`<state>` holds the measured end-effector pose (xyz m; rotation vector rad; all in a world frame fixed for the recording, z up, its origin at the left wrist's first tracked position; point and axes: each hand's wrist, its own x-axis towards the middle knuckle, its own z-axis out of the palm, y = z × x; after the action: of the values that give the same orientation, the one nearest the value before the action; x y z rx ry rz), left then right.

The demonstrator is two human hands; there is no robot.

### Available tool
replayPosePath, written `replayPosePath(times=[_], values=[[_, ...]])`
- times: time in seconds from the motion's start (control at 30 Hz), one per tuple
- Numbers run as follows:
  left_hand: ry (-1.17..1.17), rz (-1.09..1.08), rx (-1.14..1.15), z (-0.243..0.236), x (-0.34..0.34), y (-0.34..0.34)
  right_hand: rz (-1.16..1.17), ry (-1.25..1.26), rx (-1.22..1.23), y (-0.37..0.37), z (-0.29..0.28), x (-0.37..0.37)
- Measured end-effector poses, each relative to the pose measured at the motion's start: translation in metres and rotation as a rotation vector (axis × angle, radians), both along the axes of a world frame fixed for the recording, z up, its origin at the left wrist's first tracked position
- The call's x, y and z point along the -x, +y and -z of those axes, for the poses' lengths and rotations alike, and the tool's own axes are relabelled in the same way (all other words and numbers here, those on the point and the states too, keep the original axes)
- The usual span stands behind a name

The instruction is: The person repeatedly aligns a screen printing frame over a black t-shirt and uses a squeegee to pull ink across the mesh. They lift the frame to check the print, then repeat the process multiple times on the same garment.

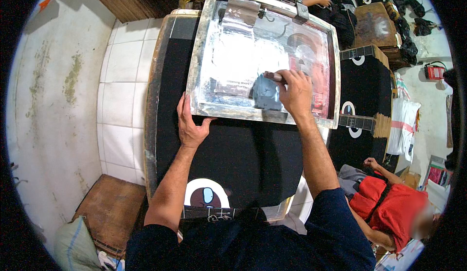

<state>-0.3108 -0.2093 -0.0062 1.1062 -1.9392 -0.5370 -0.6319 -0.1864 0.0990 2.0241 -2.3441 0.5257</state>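
Note:
A screen-printing frame (197,52) with a pale, ink-smeared mesh lies over a dark board covered in black fabric (253,159). My left hand (192,125) grips the frame's lower-left corner, fingers along the side and thumb below. My right hand (296,91) holds the dark handle of a squeegee (273,76) over the mesh, beside a patch of blue-grey ink (263,96). Metal clamps (301,10) sit on the frame's far bar. A white circle print with a brown and pale-blue centre (204,198) shows on the fabric near me.
A person in red (389,207) is at my lower right; another person's hand (321,1) is beyond the frame. More printed black boards (365,91) stand right. A tiled ledge (121,100) and wall run left, with wooden boards (102,203) and a sack (73,246) lower left.

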Motion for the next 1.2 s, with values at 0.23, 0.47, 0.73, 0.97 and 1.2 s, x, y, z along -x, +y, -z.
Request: replayPosePath(times=[0.23, 0.47, 0.73, 0.97, 1.2], values=[[-0.021, -0.006, -0.003, 0.003, 0.001, 0.001, -0.158, 0.009, -0.244, -0.008, -0.012, 0.028], [-0.074, -0.009, 0.012, 0.003, -0.001, 0.001, -0.117, 0.011, -0.221, -0.138, 0.007, 0.083], [-0.055, -0.027, 0.003, 0.0, 0.0, 0.003, -0.104, -0.035, 0.017, -0.032, 0.025, 0.034], [-0.006, -0.017, -0.048, 0.003, -0.001, 0.005, -0.009, -0.098, 0.099, 0.082, 0.011, -0.032], [0.218, -0.043, 0.08, -0.063, 0.01, -0.002, 0.032, -0.028, 0.257, 0.075, -0.022, -0.042]])
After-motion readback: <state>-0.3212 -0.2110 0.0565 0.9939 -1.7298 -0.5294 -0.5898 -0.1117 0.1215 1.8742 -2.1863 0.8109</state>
